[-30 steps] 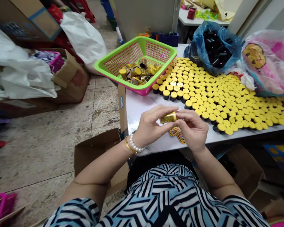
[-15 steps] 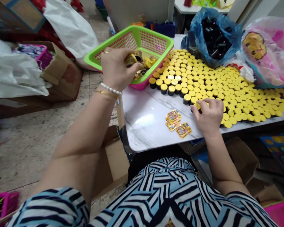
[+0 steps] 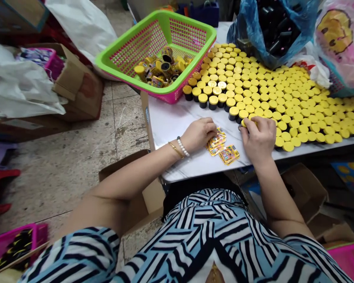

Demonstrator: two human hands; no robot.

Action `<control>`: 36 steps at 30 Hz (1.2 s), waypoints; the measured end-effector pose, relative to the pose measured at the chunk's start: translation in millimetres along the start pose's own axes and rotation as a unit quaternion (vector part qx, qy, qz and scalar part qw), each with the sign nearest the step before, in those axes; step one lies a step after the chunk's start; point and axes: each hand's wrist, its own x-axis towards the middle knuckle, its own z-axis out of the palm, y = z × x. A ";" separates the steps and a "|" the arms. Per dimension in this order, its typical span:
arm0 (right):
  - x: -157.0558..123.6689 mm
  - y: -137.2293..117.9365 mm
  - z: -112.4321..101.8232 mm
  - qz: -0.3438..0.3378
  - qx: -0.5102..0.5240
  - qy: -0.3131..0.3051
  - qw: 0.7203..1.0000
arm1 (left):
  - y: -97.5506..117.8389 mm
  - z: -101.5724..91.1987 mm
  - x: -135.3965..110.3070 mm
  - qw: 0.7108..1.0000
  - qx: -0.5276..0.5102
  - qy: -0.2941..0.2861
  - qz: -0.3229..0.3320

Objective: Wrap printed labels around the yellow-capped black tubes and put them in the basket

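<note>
My left hand (image 3: 198, 135), with bracelets at its wrist, is closed, its fingertips pinched at the upper edge of a small stack of colourful stickers (image 3: 217, 140). A second stack of stickers (image 3: 229, 154) lies just to the right. My right hand (image 3: 260, 137) is closed around a small black jar with a yellow lid (image 3: 244, 122), at the front edge of many like it; its fingers hide most of it. Beyond my left hand, a green and pink basket (image 3: 118, 67) holds several labelled jars (image 3: 165, 67), lying jumbled.
Rows of yellow-lidded jars (image 3: 253, 87) cover the table's (image 3: 168, 118) right side. Behind them stand a blue plastic bag (image 3: 244, 27) of black jars and a pink-printed bag (image 3: 346, 43). An open cardboard box (image 3: 153, 196) sits below the left table edge.
My left hand has let go of a labelled jar in the basket and come back down to the stickers. My right hand stays at the front row of jars. The view has tilted slightly.
</note>
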 end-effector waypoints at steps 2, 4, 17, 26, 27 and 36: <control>-1.1 -1.8 2.3 0.006 -0.002 0.005 1.000 | 5.9 1.0 2.7 0.998 0.062 -0.004 -0.022; -1.5 -4.1 4.0 0.010 -0.008 0.008 1.000 | 13.4 2.5 2.2 0.993 0.115 -0.004 -0.040; -11.2 -53.3 -38.0 0.042 0.329 -0.032 0.943 | 84.1 -26.4 -77.3 0.963 -0.015 0.259 -0.073; -36.1 -86.9 -30.5 0.221 0.620 -0.153 0.737 | 98.8 -14.0 -90.2 0.929 -0.125 0.330 -0.113; -37.9 -86.1 -29.1 0.232 0.626 -0.151 0.729 | 100.7 -15.7 -91.6 0.923 -0.136 0.337 -0.128; -48.5 -93.4 -25.4 0.207 0.556 -0.096 0.799 | 117.1 -15.0 -94.3 0.907 -0.176 0.356 -0.142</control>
